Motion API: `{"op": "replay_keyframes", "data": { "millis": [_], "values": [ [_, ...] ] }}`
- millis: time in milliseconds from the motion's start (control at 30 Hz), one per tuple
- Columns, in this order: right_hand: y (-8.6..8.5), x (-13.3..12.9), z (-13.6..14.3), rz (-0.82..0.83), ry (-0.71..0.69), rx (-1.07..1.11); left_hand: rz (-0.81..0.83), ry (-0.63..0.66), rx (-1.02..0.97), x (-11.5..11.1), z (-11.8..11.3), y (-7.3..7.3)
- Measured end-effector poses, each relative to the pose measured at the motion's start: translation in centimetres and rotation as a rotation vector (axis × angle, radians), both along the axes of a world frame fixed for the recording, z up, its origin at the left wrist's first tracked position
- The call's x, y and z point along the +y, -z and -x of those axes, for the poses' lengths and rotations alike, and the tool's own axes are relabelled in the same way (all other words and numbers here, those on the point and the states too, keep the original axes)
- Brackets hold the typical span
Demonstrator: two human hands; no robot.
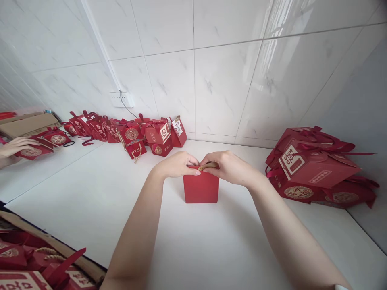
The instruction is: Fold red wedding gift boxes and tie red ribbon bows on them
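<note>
A small red gift box (201, 188) stands upright on the white table in front of me, its plain side facing me. My left hand (178, 164) pinches its top edge from the left, thumb on the near face. On the other side my right hand (231, 167) is closed at the top edge, with a tan strap (211, 164) by its fingers. Between my thumbs shows a small round gold-coloured fastener (201, 168). The box's far face and some fingertips are hidden.
Red gift boxes (157, 131) with ribbons line the tiled wall. More are stacked at the right (320, 165). A carton of red boxes (18, 257) sits at lower left. Another person's hand (21, 146) touches a red box at far left, near a cardboard carton (30, 124).
</note>
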State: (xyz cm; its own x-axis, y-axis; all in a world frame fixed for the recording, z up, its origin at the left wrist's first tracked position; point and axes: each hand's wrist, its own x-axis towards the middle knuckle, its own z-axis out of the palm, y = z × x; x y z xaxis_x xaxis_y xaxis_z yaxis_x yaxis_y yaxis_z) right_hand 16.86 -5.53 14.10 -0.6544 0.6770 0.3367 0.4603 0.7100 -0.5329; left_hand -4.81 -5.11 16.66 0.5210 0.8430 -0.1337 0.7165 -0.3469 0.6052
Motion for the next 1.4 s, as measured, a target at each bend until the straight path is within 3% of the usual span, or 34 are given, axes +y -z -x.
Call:
{"op": "replay_keyframes", "data": {
  "millis": [500,667,800,1000,1267,1400],
  "values": [
    [0.1,0.2,-0.4,0.005,0.030,-0.073,0.020,-0.028,-0.101,-0.3,-0.1,0.0],
    [-0.5,0.0,-0.9,-0.028,0.020,-0.005,0.013,-0.043,-0.145,-1.0,-0.5,-0.8],
    [-1.0,0.0,-1.5,-0.079,0.043,-0.033,-0.070,-0.040,-0.038,-1.6,-0.9,-1.5],
    [-2.0,-0.5,-2.8,0.072,0.135,-0.121,-0.141,-0.092,0.073,-1.9,-1.1,-1.6],
    [-2.4,0.1,-3.5,0.254,0.137,-0.100,-0.129,-0.074,0.074,-1.2,-0.6,-1.3],
    [-2.3,0.1,-3.4,0.209,0.138,-0.096,-0.092,-0.087,0.048,-1.0,-0.3,-1.2]
  ]
}}
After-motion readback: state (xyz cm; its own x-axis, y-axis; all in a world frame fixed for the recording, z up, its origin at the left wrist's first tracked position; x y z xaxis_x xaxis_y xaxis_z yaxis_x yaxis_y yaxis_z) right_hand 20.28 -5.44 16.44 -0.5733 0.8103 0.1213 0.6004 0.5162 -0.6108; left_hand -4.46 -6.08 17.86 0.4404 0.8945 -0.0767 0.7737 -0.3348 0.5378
